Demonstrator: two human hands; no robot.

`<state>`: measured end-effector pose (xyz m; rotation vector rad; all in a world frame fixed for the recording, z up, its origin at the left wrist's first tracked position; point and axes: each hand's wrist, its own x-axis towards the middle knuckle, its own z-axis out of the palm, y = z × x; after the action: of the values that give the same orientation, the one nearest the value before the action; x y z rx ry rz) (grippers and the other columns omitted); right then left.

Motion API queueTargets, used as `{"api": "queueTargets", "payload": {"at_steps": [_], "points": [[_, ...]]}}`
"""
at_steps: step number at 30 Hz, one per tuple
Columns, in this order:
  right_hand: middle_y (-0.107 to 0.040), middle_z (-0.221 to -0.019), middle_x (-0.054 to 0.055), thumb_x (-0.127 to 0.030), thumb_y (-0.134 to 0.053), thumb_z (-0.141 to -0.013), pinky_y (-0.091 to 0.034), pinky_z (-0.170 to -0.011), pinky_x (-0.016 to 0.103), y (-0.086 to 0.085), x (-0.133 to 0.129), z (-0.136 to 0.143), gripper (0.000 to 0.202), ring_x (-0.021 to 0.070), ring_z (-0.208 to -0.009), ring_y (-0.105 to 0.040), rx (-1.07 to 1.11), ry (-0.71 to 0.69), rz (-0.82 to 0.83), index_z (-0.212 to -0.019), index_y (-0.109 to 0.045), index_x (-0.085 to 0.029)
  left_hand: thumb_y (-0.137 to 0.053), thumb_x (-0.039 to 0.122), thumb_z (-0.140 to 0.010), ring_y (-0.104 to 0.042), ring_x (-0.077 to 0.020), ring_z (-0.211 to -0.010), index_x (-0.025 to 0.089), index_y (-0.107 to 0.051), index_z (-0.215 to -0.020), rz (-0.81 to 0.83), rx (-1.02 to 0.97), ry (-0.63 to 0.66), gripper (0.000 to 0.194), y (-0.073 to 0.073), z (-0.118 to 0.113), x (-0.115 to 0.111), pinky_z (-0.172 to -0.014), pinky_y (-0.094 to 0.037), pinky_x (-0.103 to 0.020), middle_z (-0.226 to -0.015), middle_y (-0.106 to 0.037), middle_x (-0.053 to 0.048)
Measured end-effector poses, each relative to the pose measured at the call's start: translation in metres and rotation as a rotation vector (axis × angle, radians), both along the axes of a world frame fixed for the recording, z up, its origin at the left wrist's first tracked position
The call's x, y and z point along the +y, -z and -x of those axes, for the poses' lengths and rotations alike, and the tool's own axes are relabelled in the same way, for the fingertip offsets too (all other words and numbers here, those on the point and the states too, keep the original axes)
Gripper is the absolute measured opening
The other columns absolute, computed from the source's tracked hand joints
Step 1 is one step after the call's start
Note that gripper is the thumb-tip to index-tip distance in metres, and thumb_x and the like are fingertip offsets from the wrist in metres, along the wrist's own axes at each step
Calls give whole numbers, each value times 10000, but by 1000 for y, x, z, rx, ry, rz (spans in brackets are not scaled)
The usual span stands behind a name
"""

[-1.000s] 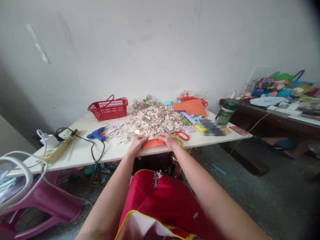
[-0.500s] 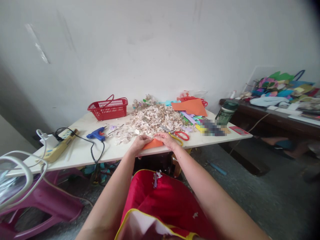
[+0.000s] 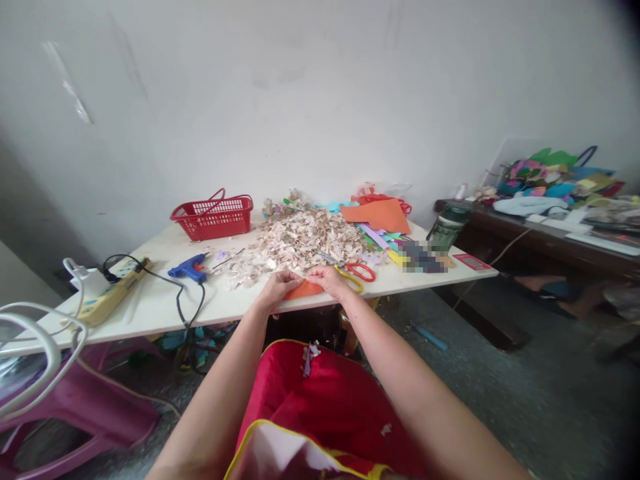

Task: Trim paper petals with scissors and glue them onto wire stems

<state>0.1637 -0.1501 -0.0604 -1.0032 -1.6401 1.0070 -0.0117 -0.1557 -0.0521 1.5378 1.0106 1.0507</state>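
Observation:
A small orange sheet (image 3: 303,290), paper or thin foam, is held at the table's front edge. My left hand (image 3: 278,288) grips its left side between thumb and fingers. My right hand (image 3: 330,281) pinches its upper right side, the fingertips of both hands close together. Just right of my right hand lie scissors (image 3: 359,271) with one red and one yellow handle loop. Behind my hands spreads a heap of pale, cream-coloured scraps (image 3: 310,237). A larger orange sheet (image 3: 377,215) rests at the back right on other coloured pieces.
On the left of the white table (image 3: 150,303) are a blue glue gun (image 3: 188,267), a power strip (image 3: 113,293) with cables, and a red basket (image 3: 213,219). A green bottle (image 3: 450,225) stands at the right. A purple stool (image 3: 95,400) is lower left; another person's limbs show far right.
The whole view has shifted slightly. Both hands stay on the small orange sheet at the table edge, with the fingers only slightly moved.

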Motion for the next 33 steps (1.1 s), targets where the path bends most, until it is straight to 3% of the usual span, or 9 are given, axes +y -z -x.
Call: {"api": "queueTargets", "payload": {"at_steps": [4,12,20,26,33], "points": [[-550,-609,-21,-323,-595,-640,-367,-640,248,1,0,0,174,105,-594,-458,-4,26,-15,-649,-617,-151,-669,439,-581,-522,-117,-521,133,-617,-700,49,16,2,333,3,1,3,-493,-365,-223,-617,-615,-13],[-563,-647,-12,-348,-608,-625,-365,-657,247,-7,-3,1,207,108,-622,-469,-12,-9,6,-684,-622,-151,-637,474,-598,-437,-91,-438,127,-632,-657,-26,137,-81,352,3,-1,-1,-418,-283,-207,-515,-560,8],[-463,-521,-49,-362,-606,-616,-325,-560,225,-8,-4,1,212,82,-540,-383,-22,30,26,-578,-581,-155,-659,476,-570,-395,-73,-399,131,-597,-621,-13,135,-137,354,5,-1,0,-386,-240,-196,-473,-521,21],[-462,-539,-45,-353,-599,-618,-312,-553,227,-8,-7,-2,208,77,-526,-375,11,54,28,-593,-584,-146,-637,494,-596,-393,-77,-388,148,-550,-598,13,85,-79,357,4,4,-4,-383,-232,-200,-458,-498,25],[-456,-526,-41,-419,-585,-631,-309,-521,229,-7,-8,-3,270,83,-511,-376,42,46,32,-601,-593,-151,-663,467,-567,-294,-51,-375,156,-477,-513,-67,112,-249,366,4,2,-3,-386,-174,-206,-398,-386,61]]}}
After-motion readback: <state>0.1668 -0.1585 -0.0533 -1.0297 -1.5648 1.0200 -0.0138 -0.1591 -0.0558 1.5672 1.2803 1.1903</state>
